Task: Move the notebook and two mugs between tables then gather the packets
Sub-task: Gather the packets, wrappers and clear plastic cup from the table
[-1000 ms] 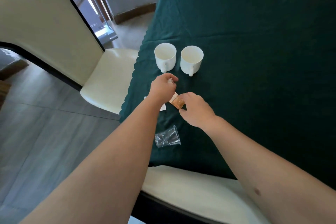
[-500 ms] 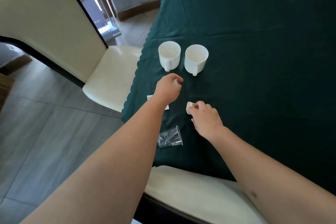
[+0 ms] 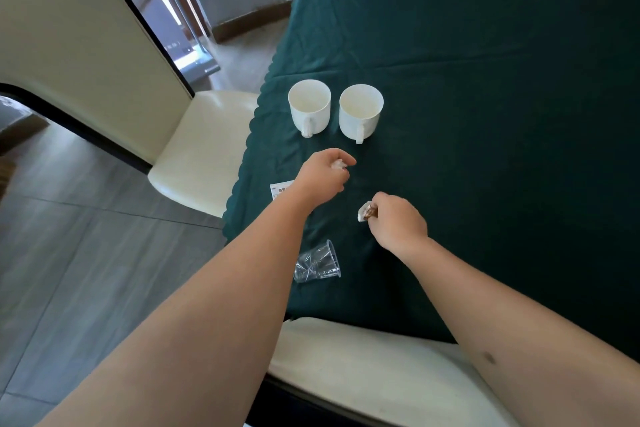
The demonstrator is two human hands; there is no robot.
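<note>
Two empty white mugs stand side by side on the green tablecloth [image 3: 485, 114], the left mug [image 3: 309, 107] and the right mug [image 3: 360, 112], handles toward me. My left hand [image 3: 323, 177] hovers just below them and grips a small white packet [image 3: 337, 165]. My right hand [image 3: 394, 222] is lower and to the right and pinches a brown and white packet [image 3: 366, 212]. Another white packet [image 3: 280, 189] lies on the cloth, partly hidden under my left wrist. No notebook is in view.
A clear plastic cup [image 3: 318, 263] lies on its side near the table's front edge. A cream chair [image 3: 204, 149] stands at the table's left side, and another cream chair seat [image 3: 363, 374] sits right in front of me. Grey floor lies to the left.
My right hand has lifted the brown and white packet off the cloth and drawn back to the right, away from my left hand. The left hand still grips its white packet.
</note>
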